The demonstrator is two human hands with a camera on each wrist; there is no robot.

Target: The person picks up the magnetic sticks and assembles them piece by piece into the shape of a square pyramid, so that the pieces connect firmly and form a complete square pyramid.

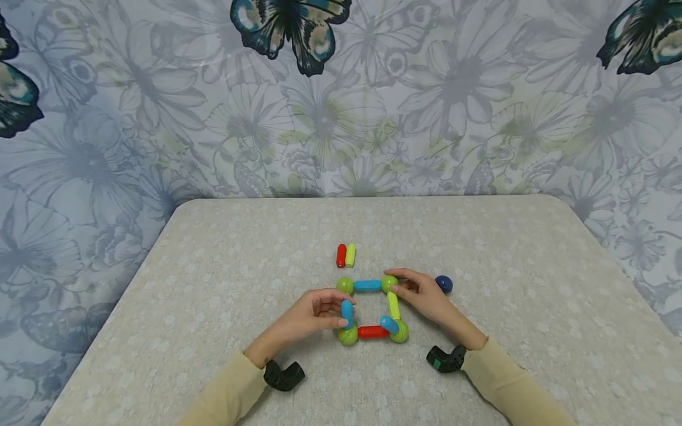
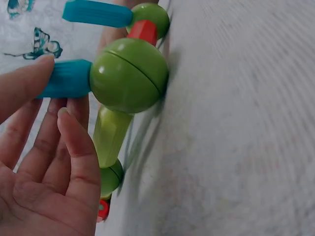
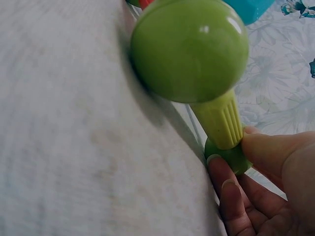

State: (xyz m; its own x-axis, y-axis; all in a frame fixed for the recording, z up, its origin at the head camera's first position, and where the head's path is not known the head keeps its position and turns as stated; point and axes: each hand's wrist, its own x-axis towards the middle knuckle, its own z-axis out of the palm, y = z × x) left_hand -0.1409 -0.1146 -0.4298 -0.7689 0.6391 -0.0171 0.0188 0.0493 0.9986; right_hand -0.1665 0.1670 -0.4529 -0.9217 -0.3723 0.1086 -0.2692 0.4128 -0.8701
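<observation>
A square frame of green balls joined by coloured sticks lies on the table. My left hand (image 1: 314,310) pinches a blue stick (image 2: 69,78) that rises from the near-left green ball (image 1: 348,335). Around the far-right green ball (image 1: 389,283) are the fingers and thumb of my right hand (image 1: 426,296), gripping it. Another blue stick (image 1: 389,323) stands tilted on the near-right ball (image 1: 399,331). A red stick (image 1: 373,332) forms the near side, a blue one (image 1: 367,286) the far side, and a yellow-green stick (image 3: 219,118) the right side. The left-side yellow-green stick (image 2: 112,135) shows in the left wrist view.
Beyond the frame, a loose red stick (image 1: 341,255) and a yellow-green stick (image 1: 350,255) lie side by side. A dark blue ball (image 1: 443,284) sits just right of my right hand. The cloth-covered table (image 1: 213,248) ends at a patterned wall (image 1: 160,118).
</observation>
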